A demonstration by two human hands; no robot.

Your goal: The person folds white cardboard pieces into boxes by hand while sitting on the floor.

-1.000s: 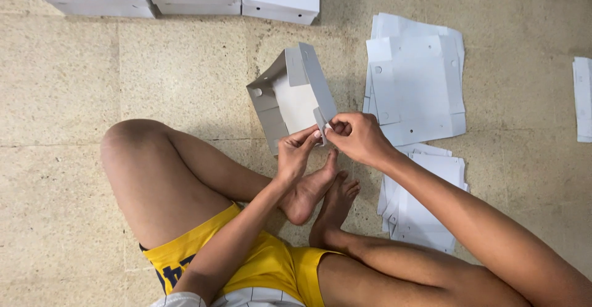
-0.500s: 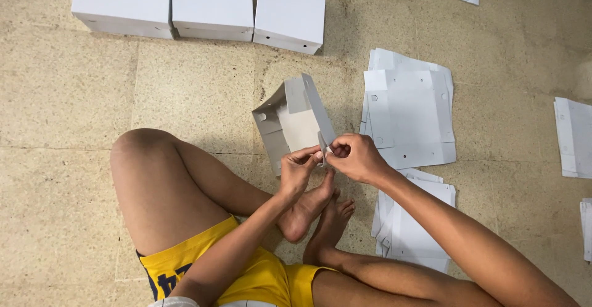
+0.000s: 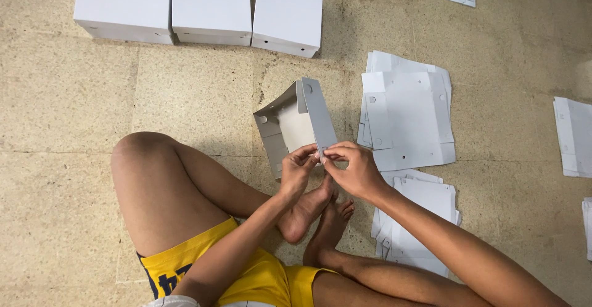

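We sit on the stone floor (image 3: 68, 116); three finished white boxes (image 3: 197, 8) lie at eleven o'clock. The half-folded grey box (image 3: 296, 125) stands at centre, its near corner pinched by left hand (image 3: 296, 170) and right hand (image 3: 354, 171) fingers.

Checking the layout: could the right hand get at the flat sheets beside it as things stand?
Probably yes, once freed: the right hand now pinches the half-folded box together with the left hand, but the flat sheets lie just beside it on bare floor, nothing between.

Speckled beige stone floor (image 3: 185, 91), thin tile joints
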